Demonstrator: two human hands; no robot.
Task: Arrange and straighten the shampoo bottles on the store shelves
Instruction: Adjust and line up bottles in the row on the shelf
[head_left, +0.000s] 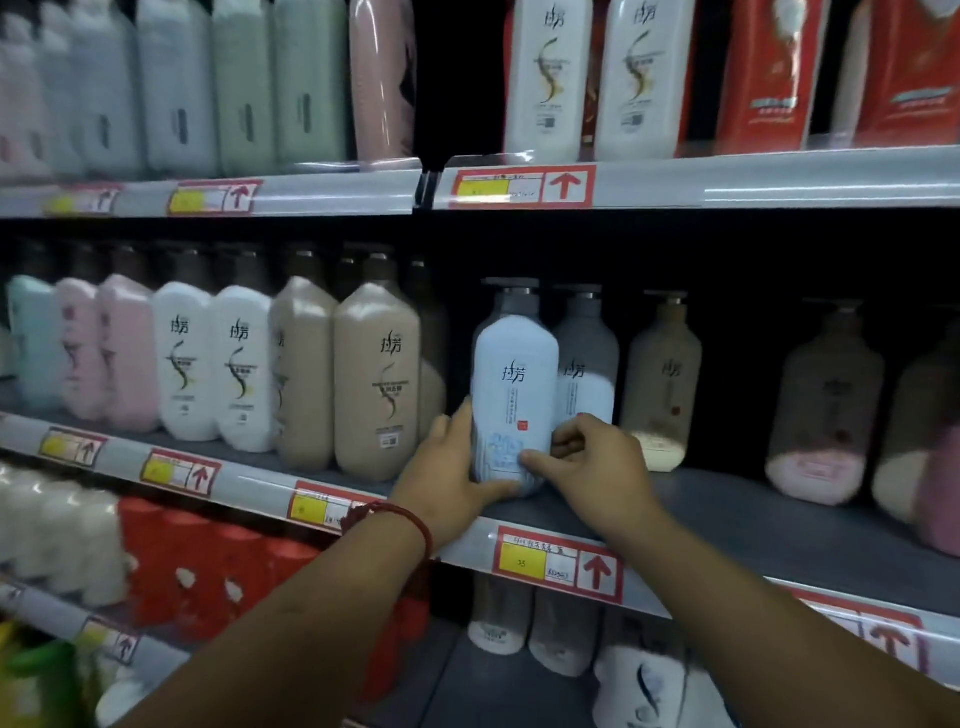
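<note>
Reaching up from below, both forearms slant toward the middle shelf (727, 512), where the two hands grip one pale blue shampoo bottle (514, 384) from either side. The left hand (452, 470), with a red cord bracelet (413, 519) at its wrist, cups the bottle's lower left side. Its thumb lies along the front of the base and its fingers (441, 426) curl up round the left edge. The right hand (600, 462) comes in from the other side. Its thumb presses on the lower front label while its fingers (576, 428) are bent round the right edge, toward the back.

The bottle stands close to upright near the front of the shelf, label facing out, just above a red and yellow price tag (558, 564). A second pale bottle (589, 364) stands just behind it to the right. Tan bottles (376, 384) stand in a row to its left, apart from it.
</note>
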